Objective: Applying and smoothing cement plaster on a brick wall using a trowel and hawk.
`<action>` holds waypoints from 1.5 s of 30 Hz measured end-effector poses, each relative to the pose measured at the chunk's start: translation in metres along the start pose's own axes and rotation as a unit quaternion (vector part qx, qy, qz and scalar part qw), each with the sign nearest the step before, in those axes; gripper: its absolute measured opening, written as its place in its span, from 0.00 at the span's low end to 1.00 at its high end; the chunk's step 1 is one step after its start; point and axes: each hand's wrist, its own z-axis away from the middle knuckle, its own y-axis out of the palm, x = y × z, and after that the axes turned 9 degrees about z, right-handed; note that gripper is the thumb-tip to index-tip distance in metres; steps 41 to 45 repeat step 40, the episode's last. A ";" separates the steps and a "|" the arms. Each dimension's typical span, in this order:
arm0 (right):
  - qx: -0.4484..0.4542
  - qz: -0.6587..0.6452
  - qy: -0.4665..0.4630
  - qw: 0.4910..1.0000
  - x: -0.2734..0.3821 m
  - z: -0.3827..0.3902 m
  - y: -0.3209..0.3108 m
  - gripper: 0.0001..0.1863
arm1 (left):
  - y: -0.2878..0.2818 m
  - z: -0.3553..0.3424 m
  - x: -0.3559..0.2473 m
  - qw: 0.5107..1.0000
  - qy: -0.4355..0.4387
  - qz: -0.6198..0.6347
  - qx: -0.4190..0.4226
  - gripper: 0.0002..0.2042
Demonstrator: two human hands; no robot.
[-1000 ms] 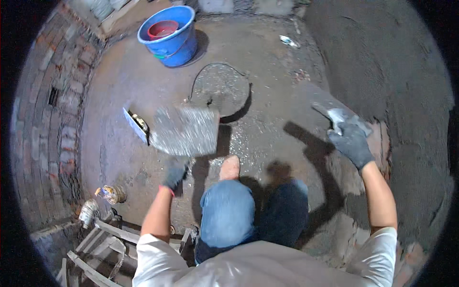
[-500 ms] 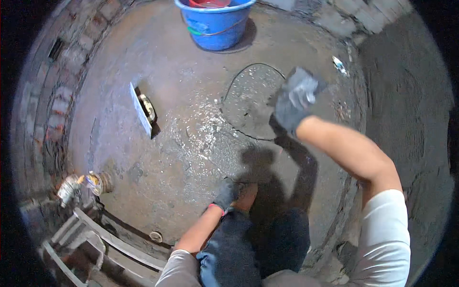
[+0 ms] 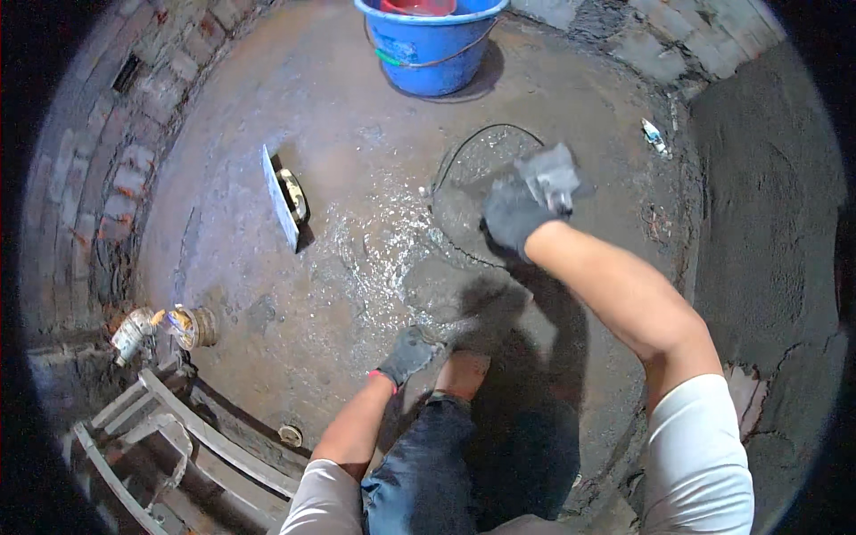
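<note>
My right hand (image 3: 522,209), in a dark grey glove, is closed on a light grey, wet-looking piece (image 3: 546,169); whether it is a rag, a sponge or a tool cannot be made out. It is above a wet grey patch (image 3: 459,209), bordered by a thin, dark curved line. My left hand (image 3: 410,354), gloved in grey with a pink cuff, is low beside my bare lower leg. Its fingers look curled, and what they hold, if anything, is unclear. Wet, shiny floor (image 3: 379,254) lies between the hands. To the left, a plastering trowel (image 3: 283,198) rests on its edge.
A blue bucket (image 3: 432,55) with a red container (image 3: 417,7) inside stands at the far side. Left are pipe ends (image 3: 201,328) and a grey frame (image 3: 214,428). A small white-and-blue packet (image 3: 654,136) lies near the right wall (image 3: 749,205). Brick wall (image 3: 134,183) bounds the left.
My right hand has moved left and slightly nearer with the grey piece. My left hand has shifted slightly left. The whole view has shifted a little, moving bucket and trowel rightward in the picture.
</note>
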 end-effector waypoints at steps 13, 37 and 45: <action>-0.090 -0.306 0.165 0.933 0.015 0.214 -0.056 0.15 | -0.012 0.059 -0.044 1.000 -0.009 0.011 0.026 0.09; -0.770 -0.452 0.424 0.151 0.145 0.628 -0.210 0.18 | 0.354 0.180 -0.357 0.593 0.643 -0.349 0.336 0.12; -0.788 -0.489 0.371 0.048 0.167 0.607 -0.235 0.26 | 0.422 0.225 -0.356 0.446 0.808 -0.300 0.241 0.11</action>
